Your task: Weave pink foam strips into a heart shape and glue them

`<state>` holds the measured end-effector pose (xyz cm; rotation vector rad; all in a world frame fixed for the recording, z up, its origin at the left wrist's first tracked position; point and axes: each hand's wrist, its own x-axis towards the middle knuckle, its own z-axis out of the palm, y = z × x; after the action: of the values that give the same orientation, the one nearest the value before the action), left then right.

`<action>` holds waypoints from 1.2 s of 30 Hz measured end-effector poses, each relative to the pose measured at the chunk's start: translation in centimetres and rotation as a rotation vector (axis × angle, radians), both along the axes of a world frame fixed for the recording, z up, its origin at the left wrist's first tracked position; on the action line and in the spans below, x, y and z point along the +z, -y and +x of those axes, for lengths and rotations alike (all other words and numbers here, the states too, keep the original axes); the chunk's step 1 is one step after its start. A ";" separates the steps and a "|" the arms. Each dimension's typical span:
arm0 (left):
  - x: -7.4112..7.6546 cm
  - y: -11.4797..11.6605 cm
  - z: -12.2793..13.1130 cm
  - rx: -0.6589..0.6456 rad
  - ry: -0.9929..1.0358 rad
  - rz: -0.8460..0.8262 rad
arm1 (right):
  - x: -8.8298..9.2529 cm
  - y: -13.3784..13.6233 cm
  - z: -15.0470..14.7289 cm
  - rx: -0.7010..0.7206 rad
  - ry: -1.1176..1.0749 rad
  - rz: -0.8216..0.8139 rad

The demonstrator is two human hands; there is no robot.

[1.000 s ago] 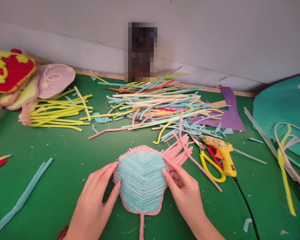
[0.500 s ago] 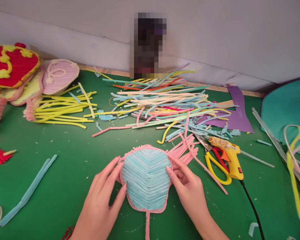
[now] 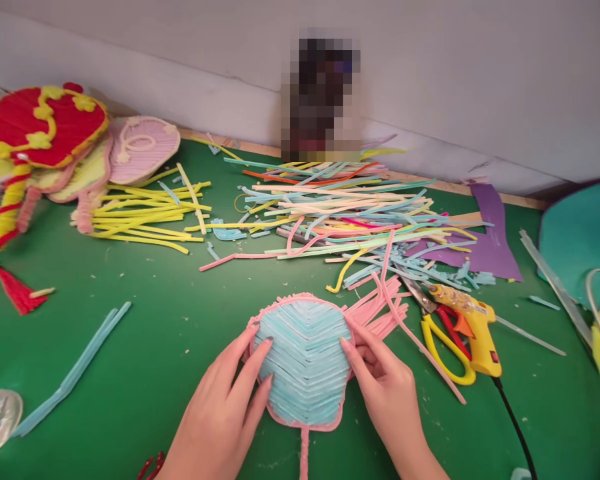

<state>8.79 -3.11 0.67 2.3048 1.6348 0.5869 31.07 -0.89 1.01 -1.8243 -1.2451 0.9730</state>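
Note:
A hand fan [image 3: 303, 363] made of light blue pipe cleaners in a V pattern, with a pink rim and pink handle, lies over the green table. My left hand [image 3: 225, 393] grips its left edge, fingertips resting on the blue face and the rim. On the opposite side my right hand [image 3: 387, 383] pinches the right rim between thumb and fingers. The fan's handle points toward me. Behind its upper right edge lies a bundle of pink pipe cleaners [image 3: 380, 308], partly hidden.
A yellow glue gun [image 3: 473, 327] with a black cord and yellow-handled scissors [image 3: 447, 350] lie to the right. Beyond is a pile of mixed pipe cleaners [image 3: 340, 207]. Finished fans, one a red fan [image 3: 35, 127], sit back left. Blue pipe cleaners [image 3: 75, 370] lie at left.
My view has swung slightly left, so everything sits further right in the picture. My left fingers have shifted a little further onto the blue face. Both hands keep hold of the fan.

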 end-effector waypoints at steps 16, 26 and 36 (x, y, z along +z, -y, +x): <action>-0.3 -0.1 0.4 -0.024 -0.064 0.108 | 0.2 0.0 -0.6 0.014 0.091 0.027; -0.8 -0.9 0.9 -0.268 -0.258 0.181 | 0.1 -0.1 0.0 0.085 -0.056 -0.004; -1.1 -0.8 0.5 -0.320 -0.283 0.136 | 0.3 0.3 -0.2 0.235 0.360 0.354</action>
<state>9.30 -2.35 -0.43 2.7795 1.3196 0.3191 30.92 -1.20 1.29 -1.6373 -1.7585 0.5048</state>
